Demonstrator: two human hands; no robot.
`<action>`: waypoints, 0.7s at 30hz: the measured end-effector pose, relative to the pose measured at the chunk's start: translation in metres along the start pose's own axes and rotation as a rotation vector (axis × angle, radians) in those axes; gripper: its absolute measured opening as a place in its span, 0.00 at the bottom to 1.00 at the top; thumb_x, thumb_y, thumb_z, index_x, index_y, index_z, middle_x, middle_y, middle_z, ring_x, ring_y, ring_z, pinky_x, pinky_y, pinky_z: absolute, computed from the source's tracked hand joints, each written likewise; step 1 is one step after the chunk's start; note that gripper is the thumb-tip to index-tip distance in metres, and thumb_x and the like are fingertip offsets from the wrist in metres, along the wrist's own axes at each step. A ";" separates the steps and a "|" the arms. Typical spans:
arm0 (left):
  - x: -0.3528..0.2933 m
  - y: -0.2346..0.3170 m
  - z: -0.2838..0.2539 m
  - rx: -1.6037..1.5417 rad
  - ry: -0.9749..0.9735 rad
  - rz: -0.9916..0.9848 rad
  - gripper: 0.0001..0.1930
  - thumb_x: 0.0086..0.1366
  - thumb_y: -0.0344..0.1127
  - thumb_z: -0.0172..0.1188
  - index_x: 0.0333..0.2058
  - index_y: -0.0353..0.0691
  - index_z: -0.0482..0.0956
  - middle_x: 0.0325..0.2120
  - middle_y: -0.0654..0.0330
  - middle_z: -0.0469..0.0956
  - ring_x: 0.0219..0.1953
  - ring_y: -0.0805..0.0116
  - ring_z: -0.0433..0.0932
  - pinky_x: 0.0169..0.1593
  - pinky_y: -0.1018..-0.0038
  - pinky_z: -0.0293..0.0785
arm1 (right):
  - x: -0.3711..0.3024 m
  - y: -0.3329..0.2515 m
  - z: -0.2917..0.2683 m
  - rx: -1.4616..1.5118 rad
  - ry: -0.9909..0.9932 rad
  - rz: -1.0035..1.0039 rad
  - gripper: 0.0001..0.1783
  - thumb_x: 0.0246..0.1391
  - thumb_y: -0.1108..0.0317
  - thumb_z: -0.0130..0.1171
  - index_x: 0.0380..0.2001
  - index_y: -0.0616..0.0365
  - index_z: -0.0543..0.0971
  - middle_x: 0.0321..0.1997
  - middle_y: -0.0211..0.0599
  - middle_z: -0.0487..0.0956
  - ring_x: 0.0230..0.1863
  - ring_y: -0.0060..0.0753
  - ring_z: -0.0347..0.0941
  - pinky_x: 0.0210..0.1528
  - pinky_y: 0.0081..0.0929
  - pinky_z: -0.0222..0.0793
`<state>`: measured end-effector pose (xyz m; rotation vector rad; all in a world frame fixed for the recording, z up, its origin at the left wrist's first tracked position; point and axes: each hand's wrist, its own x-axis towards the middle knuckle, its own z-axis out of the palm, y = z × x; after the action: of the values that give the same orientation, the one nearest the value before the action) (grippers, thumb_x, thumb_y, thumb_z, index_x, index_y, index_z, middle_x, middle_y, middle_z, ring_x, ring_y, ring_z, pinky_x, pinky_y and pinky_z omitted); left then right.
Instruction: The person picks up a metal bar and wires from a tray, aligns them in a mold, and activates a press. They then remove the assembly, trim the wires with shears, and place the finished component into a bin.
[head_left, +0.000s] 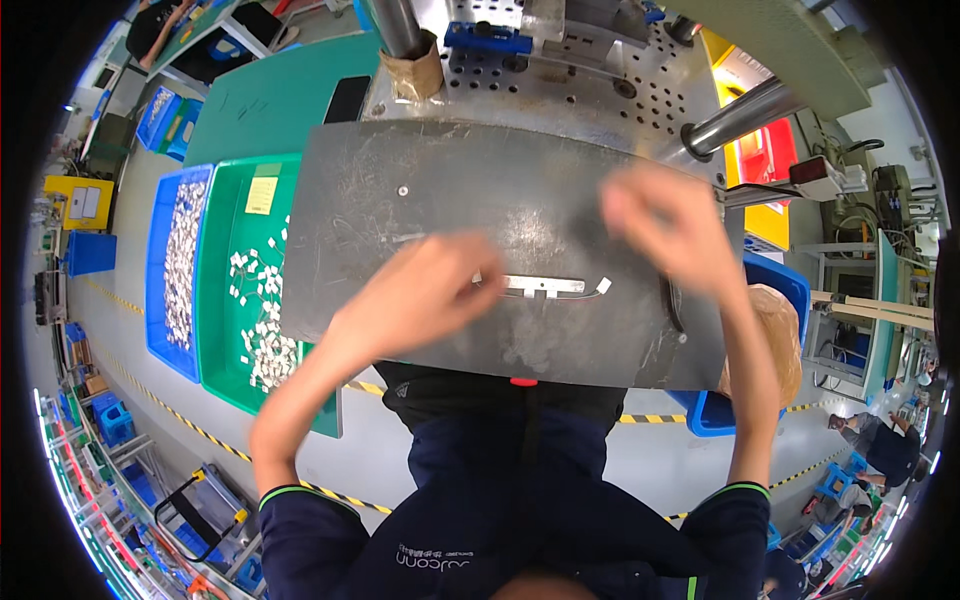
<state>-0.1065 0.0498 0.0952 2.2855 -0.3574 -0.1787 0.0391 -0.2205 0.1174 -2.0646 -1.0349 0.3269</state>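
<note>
A slim silvery metal strip (pixel 555 285) lies across the dark metal plate (pixel 370 290) in front of me. A thin cable runs along its near side and ends at the right in a small white connector (pixel 604 286). The curled fingers of my left hand (pixel 425 290) close round the strip's left end and partly hide it. Raised over the plate's right side, my right hand (pixel 665 225) is smeared by motion. Its fingers bend, but I cannot make out anything in them.
To the left stand a green bin (pixel 225 345) and a blue bin (pixel 160 300) with many small white parts. A perforated machine bed (pixel 560 85) with metal posts lies behind the plate. A black curved object (pixel 672 305) rests at the plate's right. Beyond it is a blue bin (pixel 712 412) with brown paper.
</note>
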 end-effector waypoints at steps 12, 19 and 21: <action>-0.177 -0.046 0.071 -0.074 0.084 -0.572 0.10 0.66 0.35 0.69 0.35 0.31 0.87 0.22 0.53 0.85 0.24 0.58 0.83 0.34 0.66 0.78 | -0.267 -0.002 0.116 0.091 0.078 0.832 0.13 0.67 0.73 0.56 0.29 0.68 0.84 0.27 0.43 0.86 0.23 0.34 0.83 0.29 0.28 0.76; -0.181 -0.067 0.088 -0.150 0.181 -0.646 0.06 0.67 0.27 0.65 0.32 0.31 0.87 0.22 0.54 0.85 0.20 0.66 0.82 0.30 0.69 0.76 | -0.280 0.012 0.133 -0.096 0.227 0.746 0.16 0.67 0.75 0.55 0.23 0.66 0.82 0.21 0.37 0.84 0.16 0.29 0.79 0.27 0.28 0.74; -0.173 -0.051 0.076 -0.178 0.192 -0.684 0.06 0.67 0.27 0.65 0.32 0.31 0.88 0.21 0.54 0.85 0.20 0.66 0.82 0.30 0.69 0.75 | -0.272 0.007 0.126 -0.083 0.243 0.744 0.17 0.67 0.73 0.56 0.23 0.66 0.82 0.20 0.37 0.84 0.17 0.29 0.79 0.27 0.29 0.73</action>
<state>-0.2789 0.0835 0.0087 2.1404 0.5307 -0.3159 -0.1963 -0.3638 -0.0010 -2.4314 -0.1052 0.3891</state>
